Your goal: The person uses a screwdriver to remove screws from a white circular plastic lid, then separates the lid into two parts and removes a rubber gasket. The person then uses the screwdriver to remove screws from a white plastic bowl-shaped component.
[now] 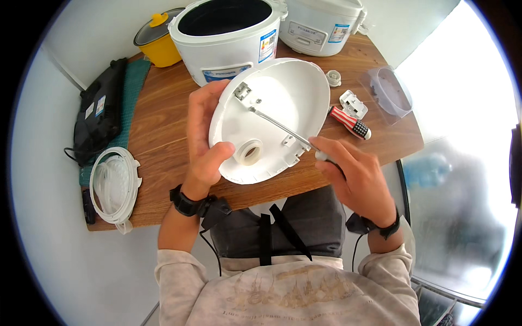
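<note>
My left hand grips the left rim of a white rice cooker lid shell, thumb on its inner side. The shell is tilted with its hollow inside toward me. In my right hand is a screwdriver, its handle mostly hidden by my fingers. The shaft crosses the shell, and its tip lies close to a small screw post near the metal-fitted bracket at the upper left. A round collar surrounds a hole low in the shell.
Behind stand an open white rice cooker body, another white rice cooker and a yellow pot. Right lie a red-striped screwdriver, a white plastic part, a round cap and a clear container. Left are white rings and a black case.
</note>
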`<control>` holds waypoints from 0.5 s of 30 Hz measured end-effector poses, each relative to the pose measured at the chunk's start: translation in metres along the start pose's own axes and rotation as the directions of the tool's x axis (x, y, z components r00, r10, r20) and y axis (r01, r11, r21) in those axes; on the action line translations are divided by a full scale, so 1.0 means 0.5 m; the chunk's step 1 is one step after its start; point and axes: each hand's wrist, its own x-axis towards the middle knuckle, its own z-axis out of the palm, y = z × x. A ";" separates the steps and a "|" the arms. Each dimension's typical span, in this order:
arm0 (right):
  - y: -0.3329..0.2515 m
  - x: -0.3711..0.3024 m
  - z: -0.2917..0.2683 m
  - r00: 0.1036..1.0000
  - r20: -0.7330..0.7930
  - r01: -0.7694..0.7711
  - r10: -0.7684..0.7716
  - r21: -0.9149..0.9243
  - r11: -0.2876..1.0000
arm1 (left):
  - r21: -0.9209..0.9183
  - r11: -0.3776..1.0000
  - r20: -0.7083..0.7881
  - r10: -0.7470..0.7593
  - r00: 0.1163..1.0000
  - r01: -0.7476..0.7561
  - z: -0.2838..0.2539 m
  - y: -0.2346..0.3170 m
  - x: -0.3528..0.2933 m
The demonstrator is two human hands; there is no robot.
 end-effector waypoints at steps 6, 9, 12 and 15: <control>-0.052 -0.034 0.053 0.855 0.359 -0.504 0.374 0.745 0.437 | 0.102 0.990 0.016 0.098 0.995 -0.099 -0.008 -0.018 -0.002; -0.063 -0.043 0.088 0.855 0.406 -0.478 0.322 0.859 0.187 | 0.113 0.988 0.002 0.103 0.995 -0.102 -0.011 -0.018 -0.001; -0.072 -0.046 0.105 0.856 0.406 -0.464 0.320 0.877 0.129 | 0.120 0.988 -0.012 0.098 0.995 -0.096 -0.012 -0.018 -0.002; -0.076 -0.043 0.108 0.840 0.423 -0.481 0.339 0.870 0.105 | 0.138 0.985 -0.003 0.104 0.995 -0.102 -0.012 -0.017 -0.004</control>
